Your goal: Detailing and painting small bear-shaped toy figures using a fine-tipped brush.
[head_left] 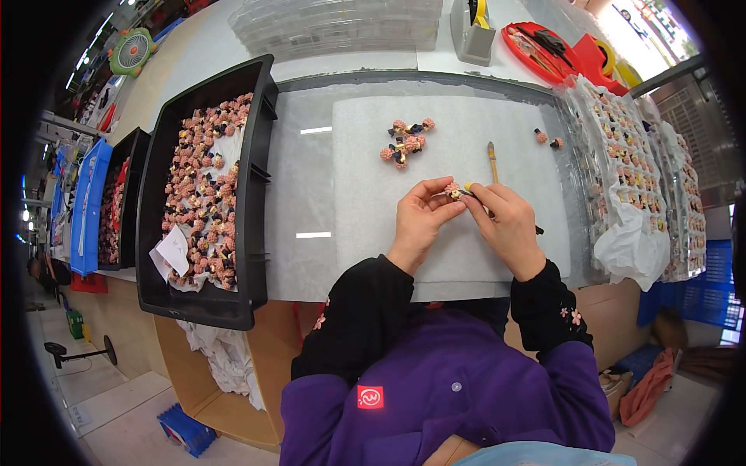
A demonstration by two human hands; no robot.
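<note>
Above the white sheet [373, 264] on the table, my left hand [418, 225] pinches a small pink-haired figurine [453, 189] between thumb and fingertips. My right hand [509, 229] is closed on a thin dark tool [539, 230]. The tool's back end shows beside the palm; its tip, close to the figurine, is too small to make out. A brush [492, 159] with a light wooden handle lies just beyond my right hand. Further off, a cluster of similar pink and dark figurines [404, 144] rests on the sheet, and two more figurines [549, 138] lie towards the right.
On the left stands a black crate [256, 194] full of figurines, with a blue bin [92, 206] past it. Clear trays of figurines [625, 163] are stacked at the right. Along the back are plastic trays [334, 27], a tape dispenser [474, 39] and a red dish [536, 58].
</note>
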